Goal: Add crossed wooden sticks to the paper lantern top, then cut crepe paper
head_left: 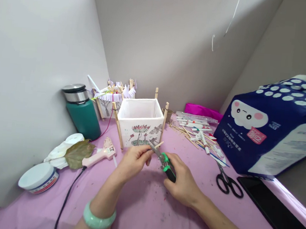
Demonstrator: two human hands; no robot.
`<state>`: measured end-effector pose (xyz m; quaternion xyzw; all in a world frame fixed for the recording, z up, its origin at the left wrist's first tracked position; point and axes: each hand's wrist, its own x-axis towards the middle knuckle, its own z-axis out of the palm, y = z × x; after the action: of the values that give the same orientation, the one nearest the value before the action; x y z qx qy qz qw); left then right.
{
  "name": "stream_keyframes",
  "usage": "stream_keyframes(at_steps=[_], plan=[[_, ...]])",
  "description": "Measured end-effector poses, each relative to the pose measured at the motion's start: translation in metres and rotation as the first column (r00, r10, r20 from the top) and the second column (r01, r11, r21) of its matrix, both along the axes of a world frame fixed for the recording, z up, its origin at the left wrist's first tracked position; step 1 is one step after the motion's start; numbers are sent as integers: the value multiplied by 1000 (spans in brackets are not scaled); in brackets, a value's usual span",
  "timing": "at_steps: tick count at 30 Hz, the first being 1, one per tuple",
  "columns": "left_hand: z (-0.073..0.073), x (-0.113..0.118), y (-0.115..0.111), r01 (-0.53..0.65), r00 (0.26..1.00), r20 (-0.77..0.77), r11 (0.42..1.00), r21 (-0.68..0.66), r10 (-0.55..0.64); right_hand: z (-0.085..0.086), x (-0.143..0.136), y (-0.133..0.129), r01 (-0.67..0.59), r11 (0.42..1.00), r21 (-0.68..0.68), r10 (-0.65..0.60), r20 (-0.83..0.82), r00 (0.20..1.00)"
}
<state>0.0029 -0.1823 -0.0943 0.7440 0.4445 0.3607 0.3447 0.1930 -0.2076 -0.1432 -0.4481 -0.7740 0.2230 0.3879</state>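
Observation:
In the middle of the head view, my right hand (183,179) is closed round the green and black handles of pruning shears (165,163). The metal blades point up and left, at a thin wooden stick (160,144). My left hand (134,160) pinches that stick near the blades; most of it is hidden by the fingers and the shears. Just behind both hands stands a white square box (129,130) with a drawn flower on its front. Wooden sticks (118,126) stand upright or slightly tilted along its corners.
A pink glue gun (99,157) with a black cord lies left, near a dried leaf (79,154) and a green bottle (83,116). Black-handled scissors (229,183), several markers (194,125), loose sticks and a blue tissue pack (265,133) are to the right.

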Motion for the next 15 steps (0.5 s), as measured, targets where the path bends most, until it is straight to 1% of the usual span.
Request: stream_keyframes(at_steps=[7,12,15], plan=[[-2,0,0,-47,999,-2,999,27,47,2,-2,2,20,1000,5,-20,15,1000],[-1,0,0,-67,998,-5,997,36,67,9,3,4,-36,997,-67,38,22,999],[-2,-1,0,-56,998,22,998,22,56,12,6,4,-69,995,-68,68,-12,998]])
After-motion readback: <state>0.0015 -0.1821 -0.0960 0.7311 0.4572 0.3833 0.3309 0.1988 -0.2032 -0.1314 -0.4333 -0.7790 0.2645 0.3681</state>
